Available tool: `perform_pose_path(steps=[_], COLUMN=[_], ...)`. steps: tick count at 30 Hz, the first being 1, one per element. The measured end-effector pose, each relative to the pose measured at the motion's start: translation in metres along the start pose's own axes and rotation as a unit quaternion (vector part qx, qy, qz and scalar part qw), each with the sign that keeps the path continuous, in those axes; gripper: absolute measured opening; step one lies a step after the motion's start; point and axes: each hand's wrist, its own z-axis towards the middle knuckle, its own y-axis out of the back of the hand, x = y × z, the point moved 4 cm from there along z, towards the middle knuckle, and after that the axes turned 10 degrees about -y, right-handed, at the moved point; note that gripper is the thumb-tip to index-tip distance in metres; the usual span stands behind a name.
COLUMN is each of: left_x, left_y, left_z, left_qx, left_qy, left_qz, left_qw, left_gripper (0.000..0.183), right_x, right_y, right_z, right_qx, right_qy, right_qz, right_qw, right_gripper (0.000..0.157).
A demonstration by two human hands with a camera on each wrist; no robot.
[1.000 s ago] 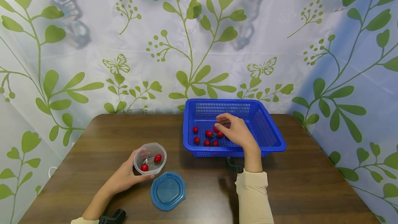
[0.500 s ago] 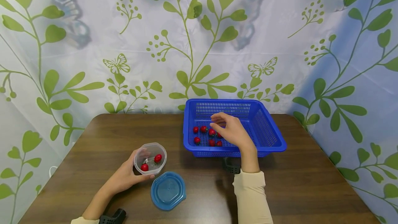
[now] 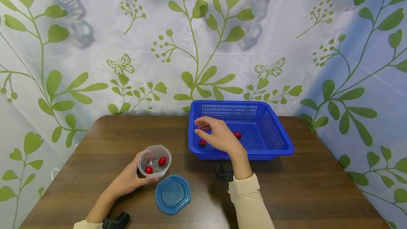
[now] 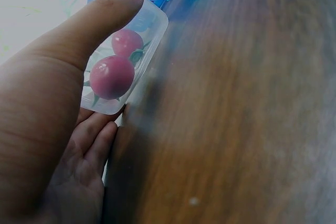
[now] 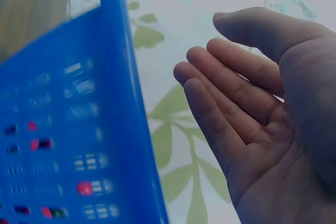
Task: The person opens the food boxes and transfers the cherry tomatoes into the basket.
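Note:
My left hand (image 3: 131, 176) holds a clear plastic food container (image 3: 154, 147), thumb on one side and fingers round the other. Two cherry tomatoes lie inside; the left wrist view shows one red cherry tomato (image 4: 112, 77) close up, smooth with green sepals. Over the left part of a blue plastic basket (image 3: 270, 126) hovers my right hand (image 3: 219, 135). Its fingers and thumb are apart with nothing between them in the right wrist view. A cherry tomato (image 3: 237, 135) shows in the basket beside the hand, another (image 3: 202, 142) below the thumb; the hand hides the rest.
A blue lid (image 3: 173, 194) lies on the brown wooden table (image 3: 302, 190), just right of the container. The basket's raised rim (image 5: 134, 98) stands beside the right hand. A leaf-patterned cloth (image 3: 203, 38) hangs behind the table.
My right hand has moved left across the basket, from over its middle to its left side, covering tomatoes seen before. The left hand and container have stayed put.

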Motion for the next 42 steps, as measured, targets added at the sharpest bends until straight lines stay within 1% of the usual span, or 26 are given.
perform_pose_path(steps=[4,9,16,22,28,37,42], left_x=[0.0,0.0,-0.001,-0.002,-0.002,-0.002,-0.005], left_y=[0.0,0.0,0.001,0.001,0.001,0.001,0.002], left_z=[0.0,0.0,0.001,0.0,0.0,0.0,0.0], left_qx=[-0.002,-0.002,-0.003,-0.005,-0.005,-0.002,-0.002], left_qy=[-0.005,-0.003,0.002,-0.008,-0.019,-0.009,-0.018], left_qz=[-0.001,-0.002,-0.006,-0.014,-0.024,-0.027,-0.037], left_qw=[1.0,1.0,1.0,0.9998,0.9995,0.9996,0.9991], left_gripper=[0.097,0.097,0.098,0.096,0.097,0.099,0.096], right_x=[0.009,0.021,0.033,0.041,0.05,0.059,0.06], right_y=[-0.009,-0.021,-0.038,-0.053,-0.074,-0.109,-0.129], right_z=[0.002,0.002,0.004,0.005,0.005,0.005,0.004], right_qx=[0.015,0.037,0.052,0.077,0.104,0.134,0.151], right_qy=[0.02,0.027,0.051,0.063,0.085,0.111,0.117], right_qz=[0.006,0.006,-0.022,-0.038,-0.057,-0.118,-0.126], right_qw=[1.0,0.999,0.997,0.994,0.989,0.978,0.973], right_gripper=[0.034,0.035,0.034,0.034,0.034,0.035,0.032])
